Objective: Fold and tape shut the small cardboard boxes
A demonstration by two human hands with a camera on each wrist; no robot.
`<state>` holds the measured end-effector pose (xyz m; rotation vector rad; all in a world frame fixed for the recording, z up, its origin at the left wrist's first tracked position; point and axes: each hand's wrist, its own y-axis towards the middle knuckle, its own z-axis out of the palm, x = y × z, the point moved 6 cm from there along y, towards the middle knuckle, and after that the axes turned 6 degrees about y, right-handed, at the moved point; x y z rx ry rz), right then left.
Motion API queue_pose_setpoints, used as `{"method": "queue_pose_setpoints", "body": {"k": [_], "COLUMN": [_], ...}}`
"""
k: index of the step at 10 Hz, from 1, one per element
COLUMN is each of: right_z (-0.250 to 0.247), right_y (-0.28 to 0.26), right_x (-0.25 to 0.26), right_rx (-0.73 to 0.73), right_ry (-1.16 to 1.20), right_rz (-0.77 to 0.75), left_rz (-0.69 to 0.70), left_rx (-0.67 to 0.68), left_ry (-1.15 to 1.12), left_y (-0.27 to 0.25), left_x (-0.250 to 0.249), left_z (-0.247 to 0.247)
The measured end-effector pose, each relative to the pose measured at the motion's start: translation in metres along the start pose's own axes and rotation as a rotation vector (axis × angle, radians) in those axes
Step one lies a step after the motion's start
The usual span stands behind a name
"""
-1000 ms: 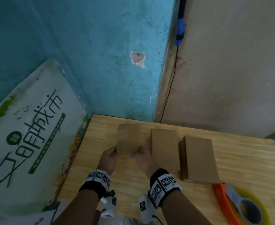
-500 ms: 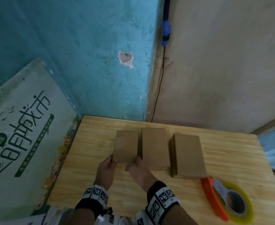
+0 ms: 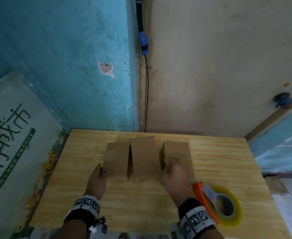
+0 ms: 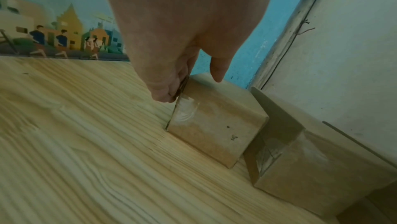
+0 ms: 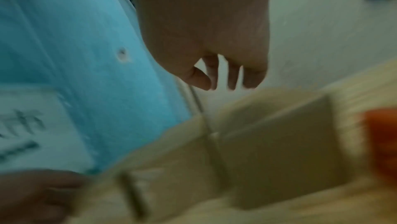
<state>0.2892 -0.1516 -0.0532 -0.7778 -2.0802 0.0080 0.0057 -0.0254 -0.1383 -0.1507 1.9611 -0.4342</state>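
Three brown cardboard boxes stand in a row on the wooden table [image 3: 141, 204]. My left hand [image 3: 103, 171] grips the near left corner of the left box [image 3: 116, 159]. In the left wrist view my left hand [image 4: 193, 88] has its thumb on top of the left box [image 4: 214, 125] and its fingers on the side; clear tape shows on that box. The middle box [image 3: 144, 157] touches it. My right hand [image 3: 172, 163] is blurred over the near end of the right box [image 3: 176, 152]. My right hand [image 5: 227, 83] hangs with loose fingers and holds nothing.
An orange tape dispenser [image 3: 200, 195] with a yellowish roll lies at the near right of the table. A printed board [image 3: 12, 135] leans along the table's left edge. Walls close the far side, with a black cable [image 3: 147, 100] in the corner.
The left box has come down from both hands onto the table beside the middle box. My right hand let go of it and swung right to the right box.
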Motion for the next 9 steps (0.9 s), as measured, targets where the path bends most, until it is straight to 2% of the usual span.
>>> {"method": "queue_pose_setpoints", "body": {"k": [1, 2, 3, 4, 6, 7, 8, 9], "right_z": [-0.037, -0.039, -0.037, -0.033, -0.029, -0.029, -0.04, -0.054], "right_y": [0.02, 0.033, 0.038, 0.043, 0.046, 0.046, 0.039, 0.03], "right_x": [-0.058, -0.094, -0.091, -0.082, -0.082, -0.077, -0.074, -0.076], "right_rx": [-0.104, 0.037, 0.091, 0.105, 0.107, 0.113, 0.07, -0.055], "right_ry": [-0.425, -0.139, 0.05, 0.044, 0.061, 0.074, 0.172, 0.208], "right_rz": [0.159, 0.27, 0.168, 0.145, 0.163, 0.197, 0.204, 0.177], "left_rz": [-0.013, -0.07, -0.101, -0.132, -0.16, -0.113, -0.068, -0.003], "left_rx": [-0.027, -0.055, -0.004, 0.042, 0.053, 0.091, 0.002, -0.139], "left_ry": [0.021, -0.055, -0.048, -0.084, 0.025, 0.106, 0.184, 0.233], "left_y": [0.004, 0.008, 0.013, 0.016, 0.022, 0.019, 0.019, 0.016], "left_x": [-0.001, -0.003, -0.005, -0.005, -0.007, -0.018, -0.028, -0.042], "left_z": [0.003, 0.008, 0.019, 0.027, 0.026, 0.028, 0.025, 0.017]}}
